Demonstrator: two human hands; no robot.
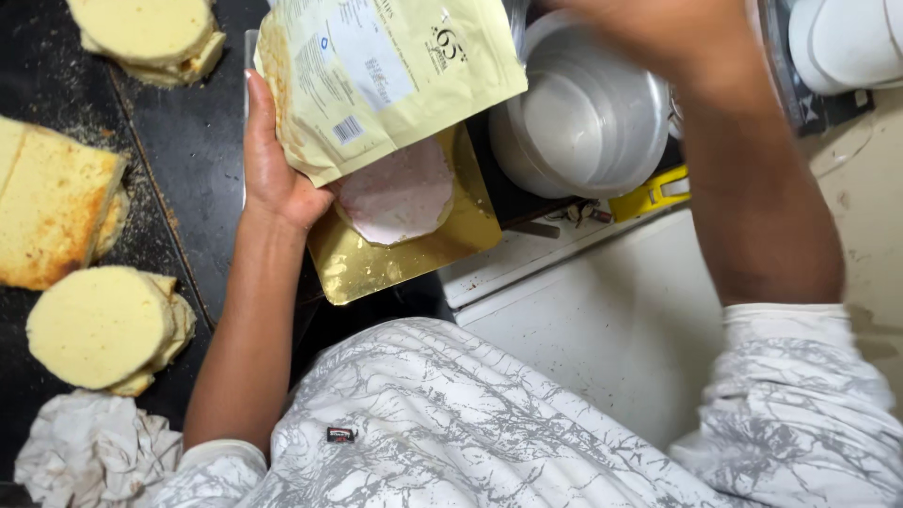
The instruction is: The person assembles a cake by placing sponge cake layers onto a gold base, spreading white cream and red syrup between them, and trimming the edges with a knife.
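My left hand point(273, 160) grips the lower left edge of a pale yellow pouch point(386, 75) and holds it tilted above a gold square cake board point(404, 245). A round pale pink smear of cream point(400, 193) lies on that board. My right hand point(649, 28) reaches up toward the top of the pouch, above a metal bowl point(588, 118); its fingers are blurred and cut off by the frame's top edge, so its grip cannot be made out.
Round sponge cake layers lie on the black counter at left point(103, 325) and top left point(146, 33), with a larger cut slab point(52, 202) between. Crumpled paper point(89, 452) sits bottom left. A white container point(847, 42) stands top right, a yellow tool point(649, 193) beside the bowl.
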